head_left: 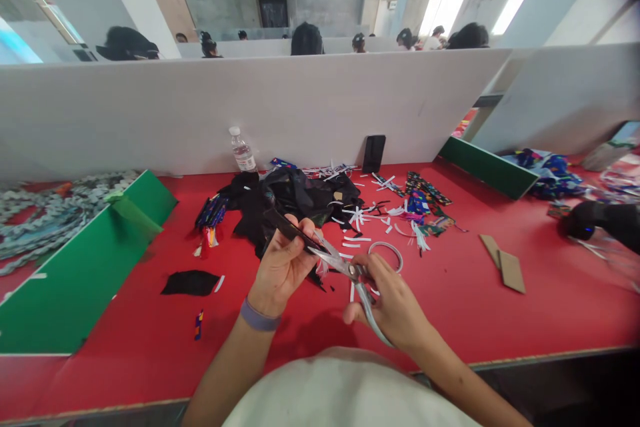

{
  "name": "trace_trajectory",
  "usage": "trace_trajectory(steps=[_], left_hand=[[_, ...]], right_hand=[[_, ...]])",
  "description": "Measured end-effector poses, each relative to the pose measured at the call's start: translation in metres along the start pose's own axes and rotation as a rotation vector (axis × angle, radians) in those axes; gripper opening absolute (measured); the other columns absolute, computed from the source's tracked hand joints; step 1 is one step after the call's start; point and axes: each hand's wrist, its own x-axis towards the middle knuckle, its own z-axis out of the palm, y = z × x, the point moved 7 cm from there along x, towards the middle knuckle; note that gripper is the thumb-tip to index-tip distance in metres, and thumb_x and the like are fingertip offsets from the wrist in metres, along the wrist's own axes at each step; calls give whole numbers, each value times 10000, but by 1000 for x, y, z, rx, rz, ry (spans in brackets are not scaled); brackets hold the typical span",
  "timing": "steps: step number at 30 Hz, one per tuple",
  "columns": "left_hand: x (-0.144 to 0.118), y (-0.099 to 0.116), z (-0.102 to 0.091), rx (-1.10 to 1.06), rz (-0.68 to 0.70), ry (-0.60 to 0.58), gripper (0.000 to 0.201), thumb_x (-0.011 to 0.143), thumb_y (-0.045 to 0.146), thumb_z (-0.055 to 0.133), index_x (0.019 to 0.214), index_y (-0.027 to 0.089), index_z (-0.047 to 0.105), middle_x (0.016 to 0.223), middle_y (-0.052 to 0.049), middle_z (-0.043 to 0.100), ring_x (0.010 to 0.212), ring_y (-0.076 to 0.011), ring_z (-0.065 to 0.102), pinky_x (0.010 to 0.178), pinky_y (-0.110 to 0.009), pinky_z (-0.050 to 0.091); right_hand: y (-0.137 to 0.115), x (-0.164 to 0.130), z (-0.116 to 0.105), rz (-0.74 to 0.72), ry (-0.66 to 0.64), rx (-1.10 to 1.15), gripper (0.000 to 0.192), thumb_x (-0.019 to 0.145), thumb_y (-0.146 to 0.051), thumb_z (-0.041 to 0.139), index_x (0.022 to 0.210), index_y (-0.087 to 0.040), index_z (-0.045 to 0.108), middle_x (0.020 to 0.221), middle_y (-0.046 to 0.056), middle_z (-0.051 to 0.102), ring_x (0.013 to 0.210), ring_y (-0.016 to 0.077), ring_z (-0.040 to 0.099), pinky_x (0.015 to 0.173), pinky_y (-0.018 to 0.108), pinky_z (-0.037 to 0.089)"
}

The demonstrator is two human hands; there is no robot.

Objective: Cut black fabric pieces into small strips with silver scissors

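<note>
My left hand (279, 265) is closed on a strip of black fabric (287, 225), pinched between thumb and fingers in front of my chest. My right hand (393, 300) is wrapped around the handles of a pair of metal scissors (345, 268). The scissor blades are parted and reach the near end of the black strip by my left fingertips. Behind both hands lies a heap of black fabric (305, 190), with white paper strips (357, 240) scattered beside it. A single black fabric piece (190, 283) rests flat on the red table to the left.
Green boards (75, 280) edge the red table (150, 373) at left and right (490, 167). A water bottle (243, 151) and a phone (374, 153) stand by the white partition (300, 107). Patterned fabric strips (425, 197), a tape roll (386, 255) and cardboard pieces (511, 271) lie rightward.
</note>
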Motion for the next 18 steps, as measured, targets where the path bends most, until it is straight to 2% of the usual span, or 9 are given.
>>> trace_trajectory(steps=[7, 14, 18], left_hand=[[0, -1, 0, 39, 13, -44, 261, 635, 155, 807, 803, 262, 638, 762, 32, 549, 754, -109, 575, 737, -233, 493], [0, -10, -7, 26, -32, 39, 335, 552, 131, 840, 794, 251, 641, 811, 35, 601, 767, -117, 584, 731, -247, 482], [-1, -12, -5, 35, -42, 17, 316, 552, 154, 853, 778, 234, 646, 797, 34, 615, 791, -132, 607, 748, -255, 489]], right_hand=[[-1, 1, -4, 1, 6, 11, 370, 787, -446, 660, 1004, -221, 461, 857, 40, 549, 684, 176, 534, 603, 293, 459], [-4, 3, -7, -53, 45, -87, 414, 786, -454, 658, 1047, -193, 471, 845, 49, 554, 706, 191, 547, 611, 303, 451], [-3, 5, -4, -30, 17, -102, 404, 780, -452, 664, 1034, -193, 484, 853, 50, 559, 725, 194, 559, 616, 299, 450]])
